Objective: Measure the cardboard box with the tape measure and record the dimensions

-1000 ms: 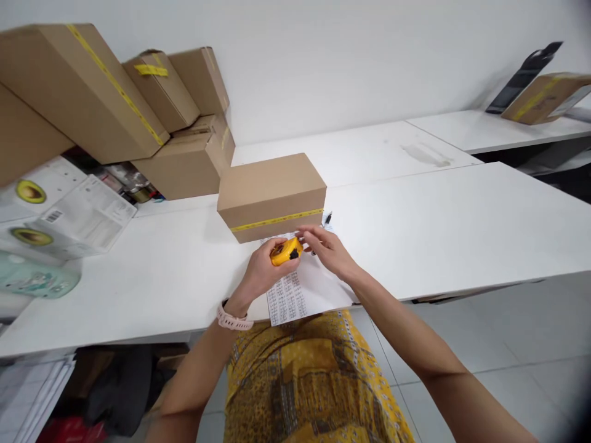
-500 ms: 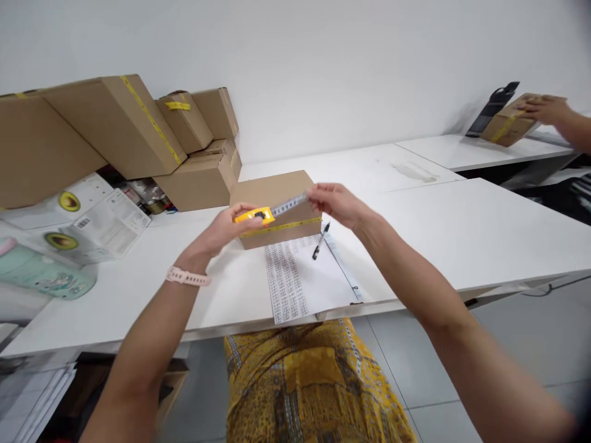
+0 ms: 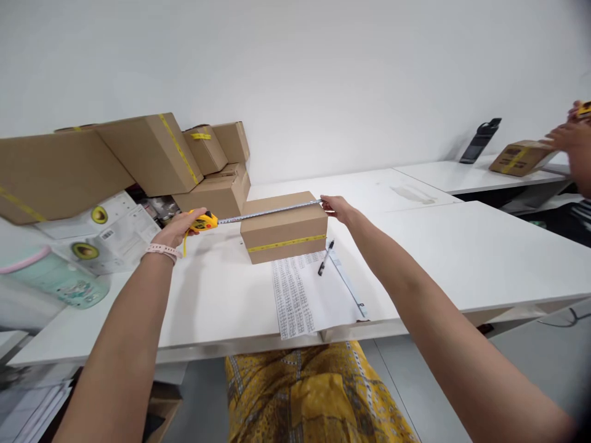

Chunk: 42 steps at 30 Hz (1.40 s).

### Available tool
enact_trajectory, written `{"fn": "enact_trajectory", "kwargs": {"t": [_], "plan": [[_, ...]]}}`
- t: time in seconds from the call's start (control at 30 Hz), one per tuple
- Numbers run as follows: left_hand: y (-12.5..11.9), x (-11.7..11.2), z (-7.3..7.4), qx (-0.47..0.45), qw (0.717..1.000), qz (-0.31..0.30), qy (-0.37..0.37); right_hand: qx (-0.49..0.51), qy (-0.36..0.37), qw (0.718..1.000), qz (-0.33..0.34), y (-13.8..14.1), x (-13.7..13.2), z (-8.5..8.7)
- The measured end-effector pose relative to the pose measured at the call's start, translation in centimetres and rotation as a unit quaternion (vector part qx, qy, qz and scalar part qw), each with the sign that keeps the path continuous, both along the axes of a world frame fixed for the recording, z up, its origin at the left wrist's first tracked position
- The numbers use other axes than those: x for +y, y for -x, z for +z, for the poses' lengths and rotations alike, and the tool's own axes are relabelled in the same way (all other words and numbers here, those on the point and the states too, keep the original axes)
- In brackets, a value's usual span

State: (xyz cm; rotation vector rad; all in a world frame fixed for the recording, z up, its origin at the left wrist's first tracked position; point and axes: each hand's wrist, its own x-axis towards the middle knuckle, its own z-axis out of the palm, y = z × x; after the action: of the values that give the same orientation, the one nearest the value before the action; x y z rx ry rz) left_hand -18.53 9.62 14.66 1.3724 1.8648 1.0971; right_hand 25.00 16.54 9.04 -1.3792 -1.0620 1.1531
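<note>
A yellow tape measure (image 3: 204, 221) is gripped by its case in my left hand (image 3: 178, 229), off to the left of a cardboard box (image 3: 284, 224). Its metal blade runs out to the right across the top of the box. At the box's right edge, my right hand (image 3: 336, 207) pinches the blade's free end. The box lies on the white table with a strip of yellow tape along its front side. In front of it are a printed sheet of paper (image 3: 295, 301) and a black-and-clear pen (image 3: 325, 258).
Stacked cardboard boxes (image 3: 148, 160) stand at the left against the wall, beside a white carton with avocado pictures (image 3: 115, 231) and a mint-green bottle (image 3: 64, 280). At the far right, another person's hand (image 3: 570, 135) is near a taped box (image 3: 519, 159) and a black bottle (image 3: 480, 141).
My left hand has moved left with the tape case, drawing out a longer blade. My right hand has shifted slightly right to the box's edge. The other person's hand has risen from their box.
</note>
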Motion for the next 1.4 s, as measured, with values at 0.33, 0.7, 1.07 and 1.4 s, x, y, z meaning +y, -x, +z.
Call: {"fn": "enact_trajectory", "kwargs": {"t": [0.33, 0.7, 1.07, 1.4], "plan": [[-2.3, 3.0, -1.3, -0.032, 0.998, -0.053, -0.013, -0.088, -0.011, 0.995, -0.036, 2.6, 1.3, -1.5], [-3.5, 5.3, -1.2, -0.006, 0.999, -0.027, 0.018, -0.153, 0.004, 0.988, -0.035, 3.1, 0.8, -1.3], [-4.0, -0.6, 0.6, 0.023, 0.991, -0.132, 0.011, -0.246, -0.093, 0.963, -0.056, 2.1, 2.1, 1.6], [-16.8, -14.7, -10.4, -0.431, 0.817, -0.313, 0.223, -0.306, -0.128, 0.933, 0.140, 7.7, 4.8, 2.8]]}}
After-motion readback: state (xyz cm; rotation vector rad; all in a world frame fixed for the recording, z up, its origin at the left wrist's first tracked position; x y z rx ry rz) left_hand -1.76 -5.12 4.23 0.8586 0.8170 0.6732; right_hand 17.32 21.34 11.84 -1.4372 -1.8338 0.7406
